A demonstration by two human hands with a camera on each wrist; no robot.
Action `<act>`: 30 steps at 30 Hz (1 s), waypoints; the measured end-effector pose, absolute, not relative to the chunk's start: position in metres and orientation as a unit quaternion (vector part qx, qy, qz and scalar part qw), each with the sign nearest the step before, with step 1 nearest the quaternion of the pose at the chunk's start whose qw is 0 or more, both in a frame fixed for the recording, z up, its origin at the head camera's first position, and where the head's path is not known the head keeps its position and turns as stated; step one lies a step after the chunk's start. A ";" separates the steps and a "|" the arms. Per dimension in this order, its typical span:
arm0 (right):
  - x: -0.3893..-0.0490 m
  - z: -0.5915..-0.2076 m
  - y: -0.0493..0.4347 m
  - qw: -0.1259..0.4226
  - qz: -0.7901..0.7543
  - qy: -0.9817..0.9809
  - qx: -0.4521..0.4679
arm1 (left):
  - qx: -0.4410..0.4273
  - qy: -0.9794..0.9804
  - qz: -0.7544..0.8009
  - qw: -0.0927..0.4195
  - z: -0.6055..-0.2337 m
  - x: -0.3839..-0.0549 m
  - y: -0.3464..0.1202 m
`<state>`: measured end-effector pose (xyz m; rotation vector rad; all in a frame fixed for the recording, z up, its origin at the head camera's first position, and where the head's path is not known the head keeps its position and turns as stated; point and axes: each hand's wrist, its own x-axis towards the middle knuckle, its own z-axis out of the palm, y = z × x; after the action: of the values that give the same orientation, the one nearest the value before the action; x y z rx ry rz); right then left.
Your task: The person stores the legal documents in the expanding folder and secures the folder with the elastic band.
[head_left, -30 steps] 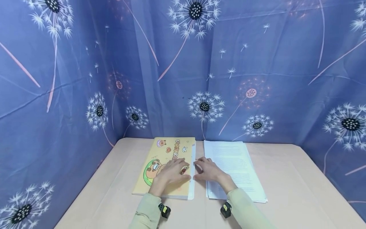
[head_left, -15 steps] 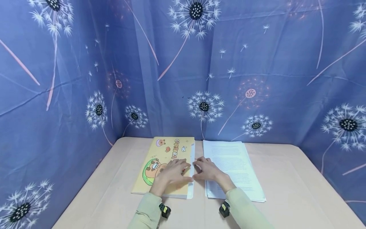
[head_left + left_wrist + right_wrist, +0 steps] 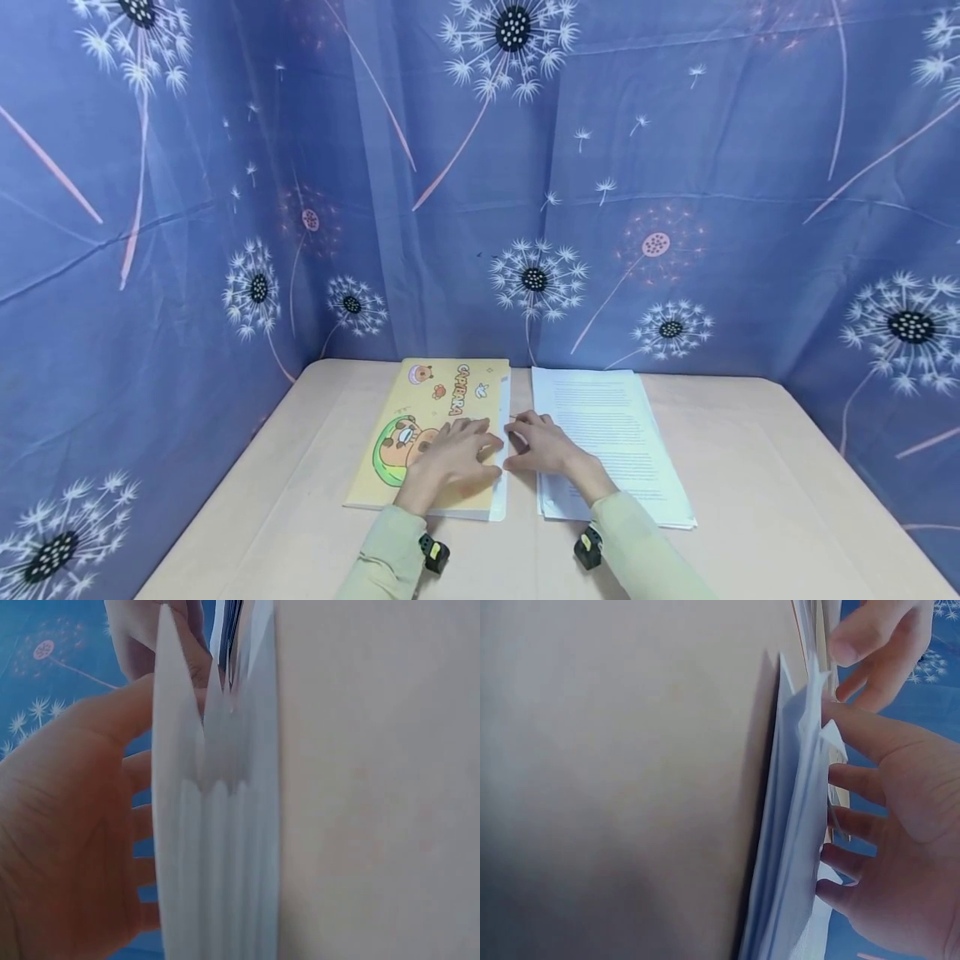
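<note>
A yellow expanding file folder [image 3: 450, 383] with capybara cartoons lies on the table, its white-edged opening facing right. My left hand [image 3: 453, 454] rests over its cover, thumb and fingers spread towards that edge. Folded side pleats [image 3: 217, 855] and gaping pocket tips show in the left wrist view. Facing it, my right hand [image 3: 547, 446] has its fingertips close by the opening, palm over the near-left edge of a stack of printed paper [image 3: 615, 433]. The right wrist view shows the fingers of my right hand extended beyond the sheets [image 3: 787, 847]. Both sets of fingertips nearly meet.
The pale table [image 3: 750, 483] reaches to a blue dandelion-print curtain [image 3: 450, 275] at the back and sides. A strip of bare tabletop separates the folder from the paper stack. Some lower sheets stick out unevenly.
The fingers of my left hand have shifted slightly at the folder's edge, with the index finger now lower. My right hand, the folder and the paper stay almost where they were.
</note>
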<state>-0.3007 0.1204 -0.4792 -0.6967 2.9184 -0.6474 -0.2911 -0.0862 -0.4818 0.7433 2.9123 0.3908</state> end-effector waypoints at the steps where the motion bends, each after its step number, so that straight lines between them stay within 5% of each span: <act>1: -0.301 -0.479 0.120 0.036 -0.209 0.951 -0.226 | 0.243 0.959 0.132 0.056 -0.481 -0.291 -0.086; 30: -0.303 -0.482 0.120 0.045 -0.215 0.953 -0.211 | 0.195 0.952 0.236 -0.015 -0.462 -0.292 -0.086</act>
<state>-0.3025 0.1195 -0.4817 -0.6434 2.9103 -0.6557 -0.2923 -0.0862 -0.4618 0.6183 3.0199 0.7483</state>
